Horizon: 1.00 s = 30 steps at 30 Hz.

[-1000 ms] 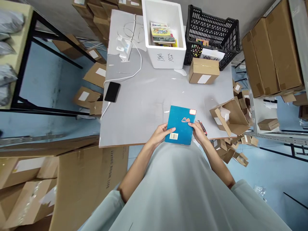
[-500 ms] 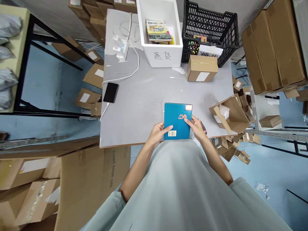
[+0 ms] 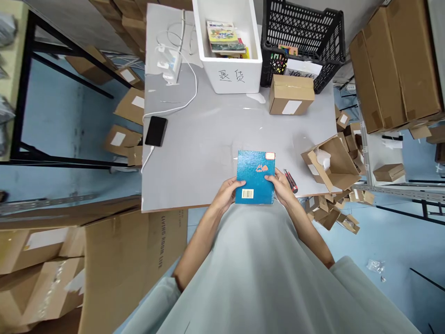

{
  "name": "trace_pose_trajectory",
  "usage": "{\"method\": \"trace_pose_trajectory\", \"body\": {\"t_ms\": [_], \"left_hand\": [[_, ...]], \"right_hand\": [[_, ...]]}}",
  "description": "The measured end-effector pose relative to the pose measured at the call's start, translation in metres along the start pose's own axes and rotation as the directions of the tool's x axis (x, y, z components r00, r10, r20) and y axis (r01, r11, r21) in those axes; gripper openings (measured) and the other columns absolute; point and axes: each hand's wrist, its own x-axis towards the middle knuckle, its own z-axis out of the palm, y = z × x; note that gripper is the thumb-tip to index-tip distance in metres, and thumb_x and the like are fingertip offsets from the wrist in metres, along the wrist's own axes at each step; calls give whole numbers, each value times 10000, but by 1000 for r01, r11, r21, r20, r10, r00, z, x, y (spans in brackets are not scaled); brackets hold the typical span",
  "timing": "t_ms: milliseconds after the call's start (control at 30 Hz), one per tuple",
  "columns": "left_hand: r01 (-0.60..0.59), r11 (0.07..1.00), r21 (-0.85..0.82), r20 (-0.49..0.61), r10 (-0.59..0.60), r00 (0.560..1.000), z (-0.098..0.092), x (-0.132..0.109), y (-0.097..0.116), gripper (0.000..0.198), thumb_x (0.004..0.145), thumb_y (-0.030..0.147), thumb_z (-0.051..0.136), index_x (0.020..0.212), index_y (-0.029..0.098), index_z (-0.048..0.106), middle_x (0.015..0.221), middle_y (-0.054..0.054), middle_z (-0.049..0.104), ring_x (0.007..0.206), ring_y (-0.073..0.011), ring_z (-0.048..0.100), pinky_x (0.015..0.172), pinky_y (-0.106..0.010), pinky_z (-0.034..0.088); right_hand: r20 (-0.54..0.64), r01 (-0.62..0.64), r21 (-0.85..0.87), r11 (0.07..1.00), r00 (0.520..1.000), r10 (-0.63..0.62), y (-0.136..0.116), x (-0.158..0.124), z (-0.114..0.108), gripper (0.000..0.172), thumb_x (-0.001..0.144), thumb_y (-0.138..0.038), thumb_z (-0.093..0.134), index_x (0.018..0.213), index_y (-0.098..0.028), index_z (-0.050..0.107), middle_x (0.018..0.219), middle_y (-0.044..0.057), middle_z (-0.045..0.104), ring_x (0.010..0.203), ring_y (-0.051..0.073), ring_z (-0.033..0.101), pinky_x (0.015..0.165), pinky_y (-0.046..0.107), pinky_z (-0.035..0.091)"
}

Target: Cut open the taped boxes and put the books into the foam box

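Observation:
A blue book (image 3: 256,178) with a barcode label and a small orange design is held up at the table's front edge. My left hand (image 3: 227,192) grips its left side, thumb on the cover. On the right side my right hand (image 3: 280,185) holds it the same way, fingers behind. Just right of my right hand lies a red and black cutter (image 3: 291,181) on the grey table (image 3: 194,157).
At the back stand a white bin (image 3: 232,79) with books, a black crate (image 3: 302,32) and a closed carton (image 3: 291,94). An open carton (image 3: 342,162) sits at the right edge. A phone (image 3: 156,131) with its cable and a power strip (image 3: 172,67) lie left.
The book has tilted slightly, and my right thumb has shifted a little lower on it. More of the cutter now shows. The whole view has shifted slightly.

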Motion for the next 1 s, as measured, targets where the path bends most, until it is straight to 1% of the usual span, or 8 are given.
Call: {"method": "trace_pose_trajectory", "body": {"t_ms": [267, 400, 500, 567, 667, 800, 933, 1000], "left_hand": [[-5, 1000, 3, -32, 5, 999, -2, -1, -11, 564, 590, 518, 963, 1019, 188, 804, 926, -61, 849, 775, -260, 783, 669, -327, 597], [-55, 998, -12, -66, 54, 996, 2, -1, -13, 585, 579, 538, 985, 1010, 189, 799, 951, -66, 850, 809, -263, 781, 712, -345, 611], [-148, 989, 13, -114, 148, 982, 4, -1, -14, 585, 602, 573, 983, 1000, 186, 796, 905, -56, 837, 767, -245, 756, 730, -354, 609], [-232, 967, 101, -157, 246, 957, 7, -3, -15, 547, 664, 593, 955, 995, 185, 804, 860, -42, 821, 756, -239, 739, 742, -350, 601], [-338, 863, 375, -176, 425, 888, 12, -11, -14, 425, 819, 559, 866, 1039, 196, 838, 877, -34, 816, 853, -254, 742, 834, -346, 594], [-438, 651, 620, -37, 582, 812, 21, -25, -17, 408, 912, 393, 788, 1292, 245, 814, 1248, -92, 810, 1145, -317, 743, 1076, -423, 571], [-631, 497, 596, 221, 654, 724, 19, -26, -24, 685, 838, 370, 866, 1492, 242, 707, 1581, -165, 614, 1485, -370, 581, 1261, -497, 471], [-647, 508, 569, 215, 668, 713, 9, -19, -23, 659, 870, 426, 859, 1486, 246, 705, 1615, -168, 581, 1549, -360, 521, 1317, -525, 404]], "right_hand": [[1, -4, -36, 999, 1000, 4, 5, 4, 0, 393, 741, -409, 817, 1087, -256, 708, 1102, 15, 816, 1048, 271, 738, 956, 393, 611], [-44, 59, -149, 987, 997, -66, 14, 10, 2, 553, 771, -504, 843, 1234, -249, 680, 1266, 66, 788, 1215, 296, 711, 1103, 464, 588], [-158, 168, -343, 924, 959, -233, 18, 11, 7, 754, 770, -569, 890, 1406, -249, 641, 1541, 134, 647, 1422, 320, 609, 1262, 512, 478], [-113, 194, -412, 890, 959, -262, 18, 8, 14, 776, 806, -622, 884, 1454, -271, 641, 1634, 141, 567, 1497, 327, 554, 1282, 521, 466], [7, 193, -362, 912, 979, -204, 16, 1, 33, 791, 835, -701, 857, 1471, -277, 654, 1662, 127, 551, 1550, 331, 515, 1233, 494, 532], [-17, 188, -323, 928, 979, -204, 11, -5, 56, 826, 773, -698, 908, 1412, -224, 685, 1485, 134, 691, 1414, 343, 629, 1150, 459, 596], [-107, 198, -310, 930, 965, -241, 3, -1, 52, 581, 817, -718, 836, 1097, -213, 776, 1117, 91, 824, 1161, 333, 739, 1098, 472, 598], [-120, 177, -241, 954, 970, -210, -2, 2, 42, 547, 801, -720, 837, 1014, -220, 780, 1059, 77, 837, 1148, 343, 751, 1065, 473, 606]]}}
